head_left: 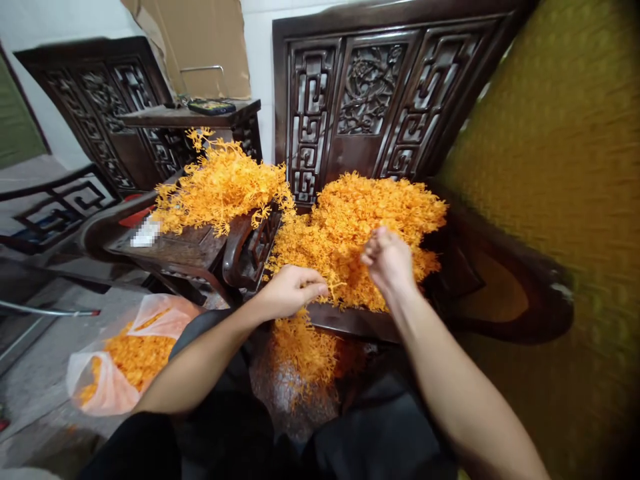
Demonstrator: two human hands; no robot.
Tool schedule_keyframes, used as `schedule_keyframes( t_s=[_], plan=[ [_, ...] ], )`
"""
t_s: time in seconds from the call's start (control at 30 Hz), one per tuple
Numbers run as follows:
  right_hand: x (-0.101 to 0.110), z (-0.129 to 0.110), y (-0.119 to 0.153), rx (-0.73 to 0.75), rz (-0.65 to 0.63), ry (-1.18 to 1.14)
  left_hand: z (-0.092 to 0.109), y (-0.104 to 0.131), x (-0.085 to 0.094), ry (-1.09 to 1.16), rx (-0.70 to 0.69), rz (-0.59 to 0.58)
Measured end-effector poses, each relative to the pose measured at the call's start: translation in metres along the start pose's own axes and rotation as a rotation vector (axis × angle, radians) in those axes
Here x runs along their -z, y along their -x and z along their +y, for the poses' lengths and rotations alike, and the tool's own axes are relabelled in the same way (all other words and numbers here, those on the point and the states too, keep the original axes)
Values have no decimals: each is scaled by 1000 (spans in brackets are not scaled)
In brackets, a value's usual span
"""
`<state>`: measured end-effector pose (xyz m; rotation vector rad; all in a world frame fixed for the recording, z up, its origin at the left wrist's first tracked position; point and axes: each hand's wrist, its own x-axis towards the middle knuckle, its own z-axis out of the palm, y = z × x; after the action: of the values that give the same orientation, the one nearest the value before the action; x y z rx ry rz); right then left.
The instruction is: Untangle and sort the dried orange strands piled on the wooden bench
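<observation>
A big heap of orange, frilly, plastic-looking flower pieces (375, 200) fills the seat of the dark carved wooden chair (320, 157) before me. My left hand (293, 291) is at the heap's front edge, thumb and fingers pinched on an orange flower sprig (339, 286) that sticks out to the right. My right hand (391, 261) is over the right part of the heap with its fingers curled closed. Whatever those fingers hold is hidden. Below my left hand a bunch of the same orange pieces (305, 347) hangs between my knees over clear plastic.
A second orange heap (225, 183) lies to the left on a wooden seat. A plastic bag (107, 393) with orange pieces stands on the floor. Behind, a small side table (193, 119) bears a phone (212, 107) and cardboard (205, 47). A yellow-green cloth (565, 133) hangs at right.
</observation>
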<state>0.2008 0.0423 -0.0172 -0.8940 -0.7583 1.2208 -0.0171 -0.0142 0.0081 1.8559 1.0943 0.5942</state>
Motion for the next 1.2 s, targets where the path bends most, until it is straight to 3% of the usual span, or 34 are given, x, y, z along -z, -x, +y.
schedule_keyframes(
  t_s=[0.1,0.27,0.4,0.47,0.57,0.63,0.7,0.8,0.93,1.03,1.13,1.2],
  plan=[
    [12,-11,-7,15,-137,74,-1,3,4,-20,-22,13],
    [5,-4,26,-292,-519,313,-9,2,3,-63,-40,26],
    [-5,3,37,-287,-635,514,-7,2,-2,-103,-82,36],
    [-3,-1,27,-185,-460,414,-3,3,-3,-118,-77,11],
    [10,-17,0,44,-42,74,-1,2,-5,-35,-24,-50],
    [19,-25,-12,155,45,3,-2,-1,-4,160,62,15],
    [23,-22,-11,130,4,93,-5,-6,-2,450,176,141],
    [14,-6,16,160,-136,348,-10,-16,1,814,288,249],
    [-2,10,57,598,-402,806,-10,-22,-4,981,286,287],
    [-5,13,67,787,-590,1045,-6,-22,-13,991,257,332],
    [-5,16,70,961,-608,1121,-1,-24,-17,1018,276,363],
    [-7,17,77,1160,-637,1032,2,-27,-16,1048,306,418]
  ],
)
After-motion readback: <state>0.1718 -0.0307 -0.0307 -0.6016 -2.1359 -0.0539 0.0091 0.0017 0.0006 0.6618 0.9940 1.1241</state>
